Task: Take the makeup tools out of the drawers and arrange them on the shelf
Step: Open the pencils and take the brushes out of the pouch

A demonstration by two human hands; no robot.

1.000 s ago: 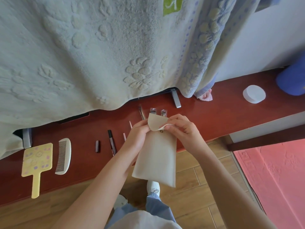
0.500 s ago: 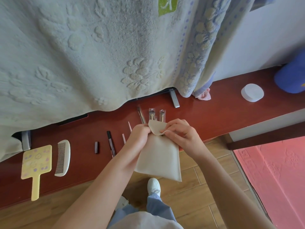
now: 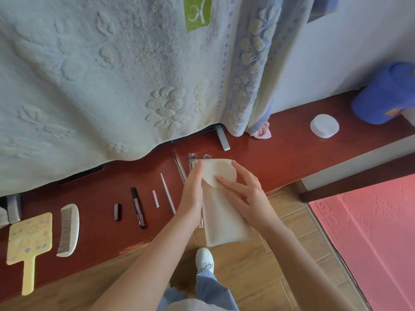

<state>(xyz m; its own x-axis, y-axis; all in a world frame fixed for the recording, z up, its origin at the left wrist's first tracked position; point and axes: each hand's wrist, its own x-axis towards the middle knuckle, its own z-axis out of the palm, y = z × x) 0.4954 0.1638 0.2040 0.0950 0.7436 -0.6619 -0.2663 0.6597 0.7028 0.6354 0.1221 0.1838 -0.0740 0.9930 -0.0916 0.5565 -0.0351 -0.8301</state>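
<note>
Since the earlier frame the cream fabric pouch has come down from mid-air onto the front edge of the red-brown shelf, and its rounded flap is now folded shut over the mouth. I have my left hand flat against the pouch's left edge, fingers straight, the grip not curled around anything. My right hand lies on top, fingertips pressing the flap down, thumb at its upper right; this grip is spread too and pins rather than clasps. The lower part of the pouch overhangs the shelf above the wooden floor.

Two clear-wrapped tools show just behind the pouch's top edge, mostly hidden by it. To the left on the shelf, in a row: metal tweezers, a thin white stick, a short white tube, a black pen-shaped cosmetic, a small black tube, a white comb and a yellow hand mirror. Well to the right stand a white round jar and a blue cap. A pale embossed towel hangs over the shelf's back.
</note>
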